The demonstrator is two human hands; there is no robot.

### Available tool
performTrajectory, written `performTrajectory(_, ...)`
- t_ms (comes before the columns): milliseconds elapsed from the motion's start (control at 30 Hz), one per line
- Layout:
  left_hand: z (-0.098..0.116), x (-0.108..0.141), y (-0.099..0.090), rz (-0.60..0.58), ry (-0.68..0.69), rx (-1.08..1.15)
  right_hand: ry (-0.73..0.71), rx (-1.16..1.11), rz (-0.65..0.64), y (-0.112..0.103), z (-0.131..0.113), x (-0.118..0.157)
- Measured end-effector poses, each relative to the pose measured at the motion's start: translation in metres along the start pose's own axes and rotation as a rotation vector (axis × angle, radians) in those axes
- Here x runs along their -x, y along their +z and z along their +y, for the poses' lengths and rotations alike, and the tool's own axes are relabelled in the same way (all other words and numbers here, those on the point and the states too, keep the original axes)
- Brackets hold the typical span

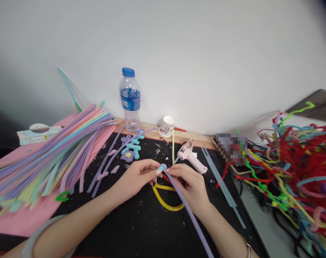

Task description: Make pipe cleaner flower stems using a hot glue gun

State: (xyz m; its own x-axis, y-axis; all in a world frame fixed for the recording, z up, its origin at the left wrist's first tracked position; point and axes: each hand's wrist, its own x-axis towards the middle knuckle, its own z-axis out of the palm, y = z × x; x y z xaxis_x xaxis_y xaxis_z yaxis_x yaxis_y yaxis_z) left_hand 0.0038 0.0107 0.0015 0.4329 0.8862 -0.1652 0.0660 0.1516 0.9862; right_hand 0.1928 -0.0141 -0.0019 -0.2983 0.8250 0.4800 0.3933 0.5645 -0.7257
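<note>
My left hand (143,175) is closed, its thumb and fingers pinching a small coil of blue and purple pipe cleaner (162,167). Close against it on the right, my right hand (188,179) pinches the long purple pipe cleaner (190,211), which runs from the coil down toward the bottom edge. Below the hands, a yellow loop (167,206) lies on the black mat (125,222). A pale yellow stem (173,147) stands upright behind my fingers; its lower end is hidden.
Pastel pipe cleaners (58,154) are heaped at left. Behind stand a bottle (130,100) and a paper cup (167,127). A glue gun (192,157) and glue sticks (222,182) lie to the right, beside a tangled colourful pile (300,161). Finished-looking fuzzy shapes (132,147) lie left of centre.
</note>
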Motion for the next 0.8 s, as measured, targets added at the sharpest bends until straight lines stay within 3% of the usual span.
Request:
performTrajectory(133,0.001,0.001,0.0,0.103,0.105,-0.112,0.076,0.138,0.039,-0.001,0.002,-0.002)
performTrajectory(300,0.001,0.003,0.001,0.102,0.134,-0.174,0.167,0.474,0.219,-0.01,0.014,-0.005)
performTrajectory(400,0.001,0.004,0.001,0.106,0.154,-0.195,0.32,0.724,0.269,-0.017,0.024,-0.005)
performTrajectory(500,0.0,0.004,0.001,0.113,0.137,-0.187,0.482,0.867,0.239,-0.025,0.037,-0.003)
performTrajectory(600,-0.001,0.003,0.0,0.104,0.103,-0.128,0.547,0.853,0.196,-0.032,0.052,-0.002)
performTrajectory(667,-0.002,0.002,0.0,0.099,0.082,-0.069,0.509,0.769,0.121,-0.036,0.059,-0.003)
performTrajectory(800,-0.005,0.0,-0.001,0.12,0.058,-0.035,0.497,0.674,0.11,-0.041,0.059,-0.008)
